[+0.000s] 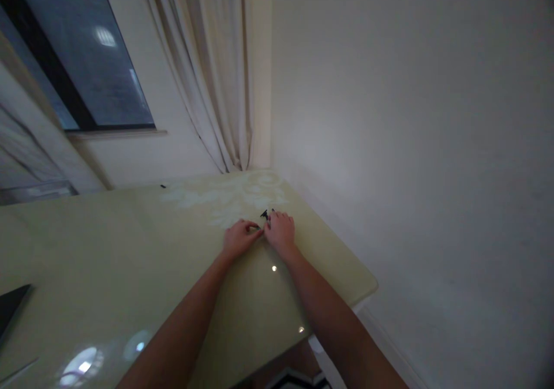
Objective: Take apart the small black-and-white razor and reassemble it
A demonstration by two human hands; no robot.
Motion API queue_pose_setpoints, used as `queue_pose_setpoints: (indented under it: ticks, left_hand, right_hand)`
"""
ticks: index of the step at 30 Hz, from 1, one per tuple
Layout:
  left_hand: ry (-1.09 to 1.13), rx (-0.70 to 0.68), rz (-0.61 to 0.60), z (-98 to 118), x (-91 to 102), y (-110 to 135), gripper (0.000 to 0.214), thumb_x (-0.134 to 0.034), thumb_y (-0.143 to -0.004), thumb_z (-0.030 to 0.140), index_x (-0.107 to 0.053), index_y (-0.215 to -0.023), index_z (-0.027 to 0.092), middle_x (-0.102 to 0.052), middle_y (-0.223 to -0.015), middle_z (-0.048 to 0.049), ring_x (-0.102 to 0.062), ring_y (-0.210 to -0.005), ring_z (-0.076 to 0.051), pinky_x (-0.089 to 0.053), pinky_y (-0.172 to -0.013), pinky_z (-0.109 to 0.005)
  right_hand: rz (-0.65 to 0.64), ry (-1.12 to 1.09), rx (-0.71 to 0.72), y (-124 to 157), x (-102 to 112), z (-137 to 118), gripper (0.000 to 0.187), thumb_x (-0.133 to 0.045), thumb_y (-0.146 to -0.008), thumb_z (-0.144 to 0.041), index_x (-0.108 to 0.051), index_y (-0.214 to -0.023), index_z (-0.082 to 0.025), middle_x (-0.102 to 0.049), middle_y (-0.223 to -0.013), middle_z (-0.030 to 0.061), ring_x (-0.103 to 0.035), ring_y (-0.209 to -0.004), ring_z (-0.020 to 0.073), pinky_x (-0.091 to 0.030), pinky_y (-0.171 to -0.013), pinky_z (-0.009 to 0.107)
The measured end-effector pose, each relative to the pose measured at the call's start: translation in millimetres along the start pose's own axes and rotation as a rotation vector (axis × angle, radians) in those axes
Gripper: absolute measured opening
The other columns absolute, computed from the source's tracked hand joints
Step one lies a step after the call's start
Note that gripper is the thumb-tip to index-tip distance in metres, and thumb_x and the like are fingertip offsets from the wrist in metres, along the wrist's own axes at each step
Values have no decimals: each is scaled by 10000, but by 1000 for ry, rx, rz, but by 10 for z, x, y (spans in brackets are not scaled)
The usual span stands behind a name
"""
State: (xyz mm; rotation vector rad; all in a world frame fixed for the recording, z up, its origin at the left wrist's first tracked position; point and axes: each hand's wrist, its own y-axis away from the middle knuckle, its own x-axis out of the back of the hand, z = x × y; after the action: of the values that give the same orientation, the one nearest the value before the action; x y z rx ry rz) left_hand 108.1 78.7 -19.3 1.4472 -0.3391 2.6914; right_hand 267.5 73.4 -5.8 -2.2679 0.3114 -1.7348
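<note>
Both arms reach forward over the table. My right hand (280,231) is closed around a small black T-shaped piece (265,214), whose top sticks out past the fingers on the left side. Its kind is too small to tell. Just beside it, my left hand (242,238) has thumb and forefinger pinched together, with a tiny dark bit showing between them that I cannot make out. The fingertips of the two hands almost meet, and the right fingers hide the lower part of the black piece.
The glossy pale green table (130,250) has a rounded right corner near the wall (411,146). A small black object (163,186) lies near its back edge. At the left edge is a dark flat item (12,305). Curtains (216,71) hang behind, beside a window (95,48).
</note>
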Motion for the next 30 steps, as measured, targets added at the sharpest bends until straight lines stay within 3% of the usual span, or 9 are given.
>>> queue_pose_setpoints:
  ticks: [2, 5, 10, 13, 19, 24, 30]
  left_hand:
    - [79, -107, -68, -112, 105, 82, 416, -660, -865, 550, -782, -1092, 223, -687, -981, -63, -644, -871, -199, -479, -805, -304]
    - [72, -205, -129, -473, 369, 286, 406, -668, -839, 552, -787, -1044, 222, -678, -963, -66, -635, -853, -206, -484, -796, -317]
    - [-167, 64, -8, -1257, 875, 797, 432, -595, -856, 554, -771, -1124, 264, -708, -1067, -76, -654, -1001, -265, -473, -864, -373]
    - [-216, 195, 67, -1503, 1028, 1015, 483, -521, -889, 586, -747, -1194, 288, -712, -1157, -85, -649, -1083, -289, -467, -895, -408]
    - [-248, 225, 63, -1461, 1078, 958, 478, -507, -907, 553, -746, -1207, 269, -712, -1181, -104, -643, -1116, -310, -454, -930, -455]
    - [-297, 239, 81, -1426, 1114, 927, 474, -527, -904, 560, -754, -1224, 294, -714, -1213, -107, -615, -1168, -355, -451, -951, -505]
    - [-301, 277, 68, -1445, 1186, 1006, 462, -542, -895, 546, -761, -1224, 306, -708, -1257, -113, -605, -1206, -373, -452, -967, -535]
  right_hand:
    - [-19, 11, 31, 22, -53, -24, 228, -567, -964, -286, -679, -1121, -164, -715, -1155, 151, -608, -1131, 292, -411, -949, 388]
    - [-35, 12, 45, 28, -96, -24, 270, -572, -967, -305, -672, -1165, -150, -684, -1201, 179, -592, -1149, 304, -420, -962, 399]
    - [-87, -39, 37, 8, -89, 6, 281, -529, -939, -145, -669, -1182, -149, -664, -1193, 169, -623, -1069, 277, -452, -895, 359]
    - [-135, -136, 53, 20, -77, -15, 285, -545, -889, -87, -675, -1127, -174, -669, -1118, 126, -631, -977, 239, -453, -830, 321]
    - [-174, -340, 193, 140, -172, -351, 292, -617, -818, -106, -642, -1093, -200, -644, -962, 45, -583, -874, 186, -417, -781, 272]
    - [-269, -382, 335, 154, -337, -973, 235, -656, -810, -157, -641, -1040, -204, -645, -973, 46, -569, -864, 186, -404, -765, 276]
    - [-294, -456, 283, 112, -628, -1722, 235, -693, -798, -207, -654, -1030, -201, -666, -977, 52, -587, -874, 195, -403, -736, 279]
